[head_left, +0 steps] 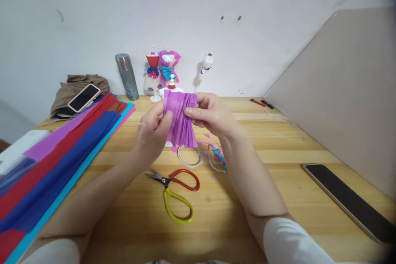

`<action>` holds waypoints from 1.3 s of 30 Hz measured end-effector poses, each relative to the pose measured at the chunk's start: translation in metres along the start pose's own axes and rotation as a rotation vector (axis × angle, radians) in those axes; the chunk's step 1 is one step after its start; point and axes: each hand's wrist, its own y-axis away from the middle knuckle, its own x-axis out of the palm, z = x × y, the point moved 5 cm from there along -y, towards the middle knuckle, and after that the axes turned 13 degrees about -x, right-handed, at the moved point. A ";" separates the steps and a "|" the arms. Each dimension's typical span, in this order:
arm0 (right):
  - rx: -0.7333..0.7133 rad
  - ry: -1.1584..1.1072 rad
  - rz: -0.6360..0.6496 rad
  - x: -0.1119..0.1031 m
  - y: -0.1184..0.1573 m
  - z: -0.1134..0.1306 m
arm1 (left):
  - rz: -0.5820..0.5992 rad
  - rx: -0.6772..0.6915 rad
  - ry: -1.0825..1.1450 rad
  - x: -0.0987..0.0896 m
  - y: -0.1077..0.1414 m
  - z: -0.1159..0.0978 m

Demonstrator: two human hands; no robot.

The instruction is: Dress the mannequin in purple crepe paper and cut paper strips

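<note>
So both my hands (154, 128) (213, 115) are pinching the purple crepe paper (179, 117), one on each edge, probably to keep its folds bunched. Scissors (165, 181) lie just below them, likely for easy reach; dressed mini mannequins (152, 72) stand beyond.

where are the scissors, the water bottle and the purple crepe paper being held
scissors (166, 182): head view, on the pivot area between blades and handles
water bottle (129, 79): head view, middle of its body
purple crepe paper (178, 119): head view, pleated middle between the hands

Craft workspace, wooden table (216, 222), colored paper (77, 140), scissors (167, 181), dressed mini mannequins (153, 68)
</note>
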 end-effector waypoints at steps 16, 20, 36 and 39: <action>0.013 0.070 -0.045 0.004 0.001 0.003 | 0.016 0.033 0.093 0.006 -0.007 0.008; 0.020 0.158 -0.060 0.007 0.002 0.007 | 0.004 0.023 0.049 0.005 -0.008 0.009; 0.000 0.320 -0.135 0.001 0.002 0.009 | -0.019 0.034 0.017 0.001 -0.008 -0.002; -0.014 0.338 -0.154 0.001 0.002 0.009 | -0.029 0.040 -0.018 0.001 -0.009 0.000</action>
